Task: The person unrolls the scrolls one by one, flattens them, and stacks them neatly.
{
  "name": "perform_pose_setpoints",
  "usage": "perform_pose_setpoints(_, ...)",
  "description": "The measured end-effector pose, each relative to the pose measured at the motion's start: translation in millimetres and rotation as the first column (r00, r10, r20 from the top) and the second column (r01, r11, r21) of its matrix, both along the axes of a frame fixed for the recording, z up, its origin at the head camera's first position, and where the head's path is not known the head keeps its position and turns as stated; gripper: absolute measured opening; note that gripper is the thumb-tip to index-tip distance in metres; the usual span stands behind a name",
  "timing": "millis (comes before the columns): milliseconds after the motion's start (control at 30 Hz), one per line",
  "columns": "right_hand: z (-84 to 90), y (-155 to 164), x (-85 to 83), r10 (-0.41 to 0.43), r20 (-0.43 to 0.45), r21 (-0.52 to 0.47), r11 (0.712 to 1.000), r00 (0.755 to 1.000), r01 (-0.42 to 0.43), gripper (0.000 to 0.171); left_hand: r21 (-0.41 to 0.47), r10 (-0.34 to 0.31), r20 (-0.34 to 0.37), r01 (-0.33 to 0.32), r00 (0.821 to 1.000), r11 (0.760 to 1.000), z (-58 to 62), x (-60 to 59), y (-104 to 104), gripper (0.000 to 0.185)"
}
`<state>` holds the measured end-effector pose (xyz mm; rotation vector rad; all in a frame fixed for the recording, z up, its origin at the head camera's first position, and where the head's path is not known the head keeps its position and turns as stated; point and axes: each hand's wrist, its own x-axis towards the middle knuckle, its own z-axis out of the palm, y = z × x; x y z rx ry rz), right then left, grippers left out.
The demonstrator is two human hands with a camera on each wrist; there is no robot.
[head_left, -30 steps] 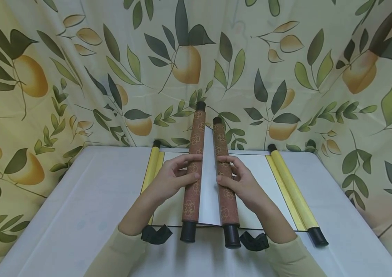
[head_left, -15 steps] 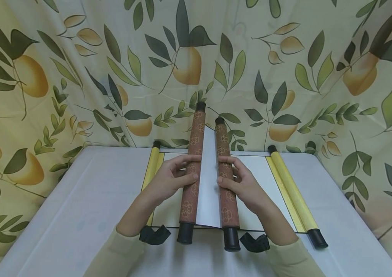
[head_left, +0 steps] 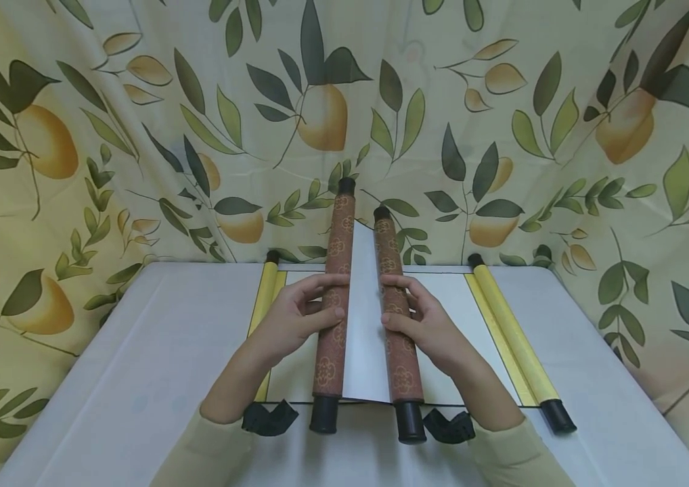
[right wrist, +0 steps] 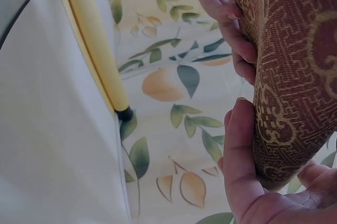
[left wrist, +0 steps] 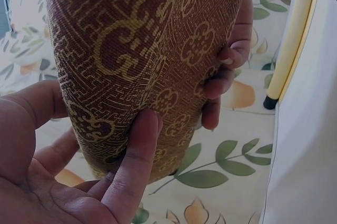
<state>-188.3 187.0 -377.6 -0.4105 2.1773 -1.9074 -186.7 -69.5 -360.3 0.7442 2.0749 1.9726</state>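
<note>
A brown patterned scroll is held above the table, partly unrolled, with a strip of white paper (head_left: 365,325) between its two rolls. My left hand (head_left: 300,312) grips the left roll (head_left: 332,304), fingers curled round it; the left wrist view shows that roll (left wrist: 147,60) close up with the thumb (left wrist: 131,166) on it. My right hand (head_left: 422,321) grips the right roll (head_left: 394,308), seen close in the right wrist view (right wrist: 295,76). Both rolls end in black caps (head_left: 323,414).
Under the held scroll a yellow scroll lies unrolled flat on the grey table (head_left: 137,379), its yellow rollers at the left (head_left: 265,297) and right (head_left: 512,338). A leaf-and-fruit patterned cloth (head_left: 137,135) hangs behind and around the table.
The two brown rolls have shifted slightly and sit a little farther apart near the front, showing slightly more white paper. The hands keep their grips.
</note>
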Motion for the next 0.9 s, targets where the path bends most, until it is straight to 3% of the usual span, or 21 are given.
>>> perform_pose_setpoints(400,2.9,-0.1,0.1,0.000,-0.002,0.002,1.000,1.000,0.000,0.061,0.000,0.029,-0.011,-0.029,1.000,1.000,2.8,1.2,-2.9,0.048)
perform_pose_setpoints(900,4.1,3.8,1.9,-0.020,0.000,0.011,1.000,1.000,0.020,0.059,0.013,0.020,0.006,-0.020,1.000,1.000,3.3,0.2,-4.0,0.048)
